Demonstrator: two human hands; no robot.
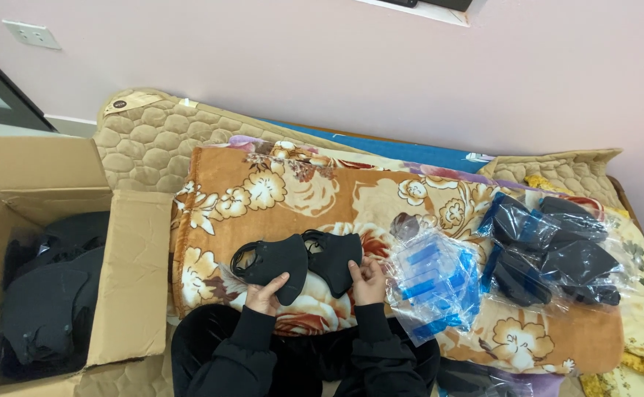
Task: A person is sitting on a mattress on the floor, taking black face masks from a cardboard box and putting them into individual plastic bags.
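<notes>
Two black face masks lie side by side on an orange flowered blanket (234, 169) in front of me. My left hand (265, 294) grips the lower edge of the left mask (274, 261). My right hand (369, 281) holds the lower edge of the right mask (333, 257). Both arms wear black sleeves. To the right of my right hand lies a stack of empty clear plastic bags with blue strips (433, 283).
An open cardboard box (127, 279) at the left holds many black masks (42, 301). At the right lies a pile of bagged black masks (557, 250). A beige quilted mat (145, 140) sits under the blanket, against a pale pink wall.
</notes>
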